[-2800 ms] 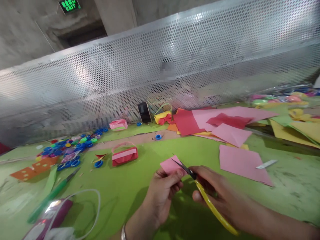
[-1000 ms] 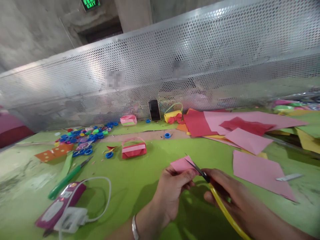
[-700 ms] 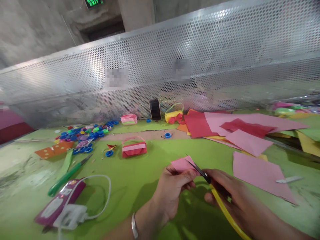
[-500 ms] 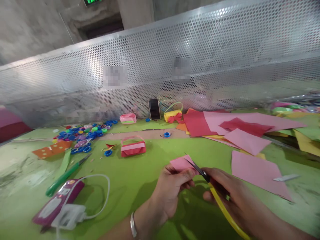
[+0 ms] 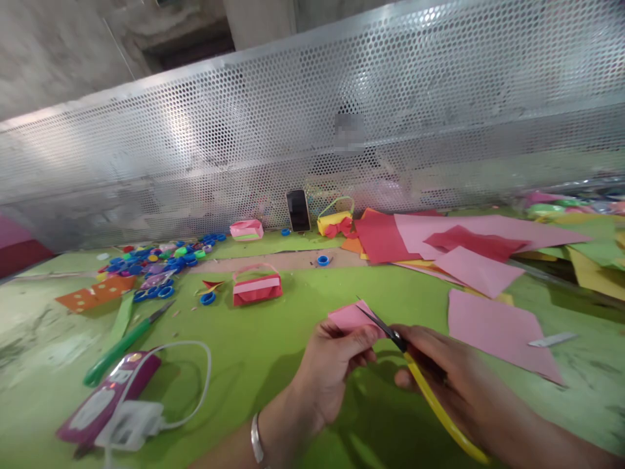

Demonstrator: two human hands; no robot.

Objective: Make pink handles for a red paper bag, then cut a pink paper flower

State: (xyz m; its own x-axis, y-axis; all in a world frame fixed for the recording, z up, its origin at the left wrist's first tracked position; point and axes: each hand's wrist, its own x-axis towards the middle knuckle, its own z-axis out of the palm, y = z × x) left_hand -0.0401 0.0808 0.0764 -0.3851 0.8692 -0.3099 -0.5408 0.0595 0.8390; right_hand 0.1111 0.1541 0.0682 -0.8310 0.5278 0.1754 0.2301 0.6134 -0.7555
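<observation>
Between thumb and fingers, my left hand (image 5: 328,368) pinches a small piece of pink paper (image 5: 349,316) above the green table. My right hand (image 5: 454,371) is closed around yellow-handled scissors (image 5: 430,400). Their dark blades lie across the right part of the pink paper, pointing up and left. Part of the handles is hidden by my right fingers. Beyond my hands stands a small red paper bag (image 5: 257,290) with a pink strip and a handle. To the right of my right hand lies a larger pink sheet (image 5: 498,326) with a pale blade-like piece (image 5: 553,340) on it.
Coloured sheets (image 5: 390,241) are piled at the back right. A phone (image 5: 297,210) leans on the perforated metal panel (image 5: 273,130), between a pink box (image 5: 247,229) and a yellow bag (image 5: 334,223). Bottle caps (image 5: 170,260), a green-handled tool (image 5: 124,345) and a purple power strip (image 5: 107,397) lie left.
The whole view has shifted slightly, with things sitting a little further left. My hands, the pink paper and the scissors keep nearly the same arrangement.
</observation>
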